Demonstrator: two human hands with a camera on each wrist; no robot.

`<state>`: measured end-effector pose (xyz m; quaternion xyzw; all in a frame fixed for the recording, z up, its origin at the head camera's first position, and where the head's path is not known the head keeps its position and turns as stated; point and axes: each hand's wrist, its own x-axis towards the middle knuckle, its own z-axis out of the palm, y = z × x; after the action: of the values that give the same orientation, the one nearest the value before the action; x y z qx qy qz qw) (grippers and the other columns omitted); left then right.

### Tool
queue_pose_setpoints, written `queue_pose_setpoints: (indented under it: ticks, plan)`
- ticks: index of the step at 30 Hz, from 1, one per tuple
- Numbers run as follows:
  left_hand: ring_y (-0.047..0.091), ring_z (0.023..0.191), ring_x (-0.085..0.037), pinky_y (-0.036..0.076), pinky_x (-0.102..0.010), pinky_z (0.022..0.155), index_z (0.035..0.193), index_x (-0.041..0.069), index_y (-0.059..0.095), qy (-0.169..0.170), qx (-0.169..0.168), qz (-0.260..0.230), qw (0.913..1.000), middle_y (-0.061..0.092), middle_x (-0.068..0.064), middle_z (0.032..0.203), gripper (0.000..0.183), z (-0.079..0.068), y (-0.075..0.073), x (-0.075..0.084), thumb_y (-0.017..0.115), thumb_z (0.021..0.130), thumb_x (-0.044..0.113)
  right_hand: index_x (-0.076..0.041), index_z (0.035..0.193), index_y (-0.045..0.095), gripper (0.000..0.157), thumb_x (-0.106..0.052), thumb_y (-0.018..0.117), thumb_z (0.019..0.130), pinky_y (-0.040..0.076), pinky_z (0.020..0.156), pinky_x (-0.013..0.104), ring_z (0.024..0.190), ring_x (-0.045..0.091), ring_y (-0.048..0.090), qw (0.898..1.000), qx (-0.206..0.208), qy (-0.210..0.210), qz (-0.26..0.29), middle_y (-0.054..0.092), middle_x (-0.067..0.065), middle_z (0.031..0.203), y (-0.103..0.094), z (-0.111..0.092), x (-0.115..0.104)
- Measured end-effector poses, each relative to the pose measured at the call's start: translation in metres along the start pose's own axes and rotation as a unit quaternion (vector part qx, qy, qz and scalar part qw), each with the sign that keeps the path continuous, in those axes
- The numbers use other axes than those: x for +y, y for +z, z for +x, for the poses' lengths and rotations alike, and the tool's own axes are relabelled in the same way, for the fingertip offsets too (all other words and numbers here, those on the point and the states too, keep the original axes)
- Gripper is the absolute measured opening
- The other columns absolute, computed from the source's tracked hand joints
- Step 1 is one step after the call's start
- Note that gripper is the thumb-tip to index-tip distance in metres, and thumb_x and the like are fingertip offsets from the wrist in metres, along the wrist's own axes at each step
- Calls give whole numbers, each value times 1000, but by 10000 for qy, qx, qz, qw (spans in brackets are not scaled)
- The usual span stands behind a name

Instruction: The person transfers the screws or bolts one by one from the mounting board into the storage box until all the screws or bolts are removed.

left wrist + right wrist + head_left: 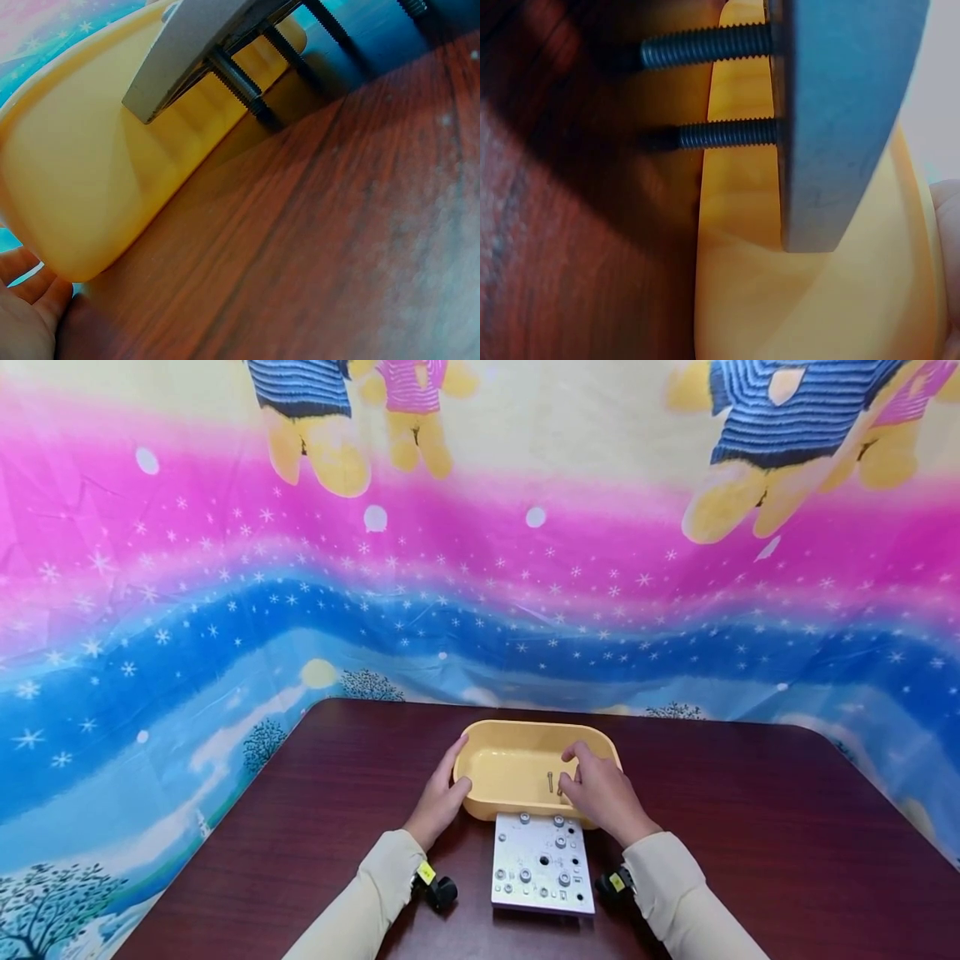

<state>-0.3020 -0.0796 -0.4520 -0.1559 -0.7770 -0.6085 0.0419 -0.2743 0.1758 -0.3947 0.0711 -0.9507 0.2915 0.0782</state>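
A yellow plastic tray [502, 810] stands on the table. My left hand [437, 797] holds its left end, thumb at the rim and fingers along the outer wall. Over the tray's right side is my right hand [603, 793], its thumb and index finger apart. Inside the tray a small bolt [550, 782] lies near the thumb, and a second is partly hidden by it. In front stands a silver metal plate [517, 860] with several socket-head bolts in it and some bare holes. Below the plate, threaded bolt shanks [727, 133] stick out.
The dark red-brown wooden table [360, 760] reaches back to a printed cloth [525, 568] hanging behind it. Black wrist cameras [441, 893] sit on both wrists, either side of the plate. The plate's far edge meets the tray's front wall.
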Motion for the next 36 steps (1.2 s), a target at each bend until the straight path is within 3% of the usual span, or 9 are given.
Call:
queue_pose_setpoints:
  ticks: [11,16,20,23,26,29,32,36]
  plan:
    - [25,141,-20,26,-46,108,153,25,27,7,-18,-84,10000,25,3,157,73,1,-1,2,47,87,3,-9,118,55,30,-18,60,90,37,45,32,45,17,44,10000,-6,17,-18,50,1,58,-1,1,-1]
    - [24,142,-28,26,-49,108,154,14,26,-14,-86,-120,9999,24,-6,158,71,-5,-3,21,45,86,-1,-9,117,56,29,-18,61,89,36,45,32,46,17,44,10000,-1,23,-42,50,1,58,-1,1,-1]
    - [26,141,-28,28,-47,107,153,11,27,-42,-92,-31,9999,25,-8,157,71,-12,-4,38,45,86,0,-10,117,55,29,-19,60,90,36,45,32,45,17,44,10000,-21,38,-53,50,1,58,0,0,0]
    - [26,141,-27,28,-47,106,153,11,27,-65,-80,-8,9999,26,-8,157,71,-14,-5,41,45,86,0,-11,117,55,29,-20,60,90,36,44,32,45,17,44,10000,-33,52,-44,50,1,58,1,0,0]
    - [25,142,-27,27,-47,107,153,12,26,-96,-88,-43,9999,25,-7,157,71,-12,-4,36,45,86,0,-11,116,55,28,-20,60,90,37,44,32,45,17,44,10000,-17,43,-41,50,1,57,1,0,0]
    - [25,142,-26,27,-48,107,153,14,26,-93,-68,-54,9999,24,-7,157,72,-7,-3,22,46,86,0,-11,116,55,28,-20,59,90,37,45,32,45,17,44,10000,-23,56,-45,50,1,57,1,0,0]
    - [25,142,-25,26,-48,107,154,18,27,-94,-36,-31,9999,24,-4,158,73,-2,-1,7,46,86,1,-11,116,55,28,-20,59,90,37,45,32,45,17,45,9999,-52,75,-52,50,1,57,2,0,0]
    - [26,141,-20,27,-46,106,153,26,28,-49,16,-15,10000,25,3,157,73,1,0,0,47,87,4,-10,117,55,29,-19,60,90,37,44,32,45,17,44,10000,-34,31,-69,50,1,57,1,0,0]
